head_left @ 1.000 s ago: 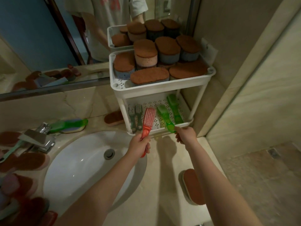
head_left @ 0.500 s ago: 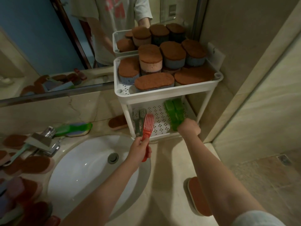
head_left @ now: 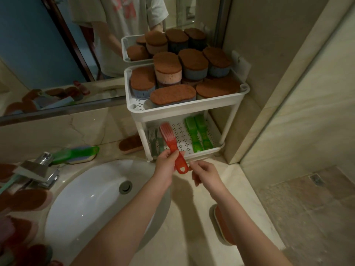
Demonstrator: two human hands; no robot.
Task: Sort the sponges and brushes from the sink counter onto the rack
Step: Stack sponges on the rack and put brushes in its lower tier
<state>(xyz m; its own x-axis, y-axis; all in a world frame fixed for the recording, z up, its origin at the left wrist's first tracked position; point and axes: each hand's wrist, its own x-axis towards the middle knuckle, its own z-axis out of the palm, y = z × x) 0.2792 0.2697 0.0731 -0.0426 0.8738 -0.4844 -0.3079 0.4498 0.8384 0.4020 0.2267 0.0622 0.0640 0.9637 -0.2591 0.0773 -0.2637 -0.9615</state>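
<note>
A white two-tier rack (head_left: 184, 110) stands on the counter against the mirror. Its top tier holds several brown-topped sponges (head_left: 172, 96). On the bottom tier lie two green brushes (head_left: 198, 134) at the right and grey-green brushes (head_left: 154, 140) at the left. My left hand (head_left: 166, 166) grips a red brush (head_left: 172, 144) by its handle, its head reaching into the bottom tier. My right hand (head_left: 205, 174) hovers just right of the red handle's end, fingers loosely curled, holding nothing.
A white sink basin (head_left: 90, 204) with a chrome tap (head_left: 38, 169) lies at the left. A green brush (head_left: 76, 152) rests on a sponge behind the basin, another sponge (head_left: 130, 144) beside the rack, one (head_left: 222, 227) at the counter's front edge, several at far left.
My right hand laid the second green brush on the bottom tier, let go and drew back toward the red handle. My left hand pushed the red brush's head into the bottom tier.
</note>
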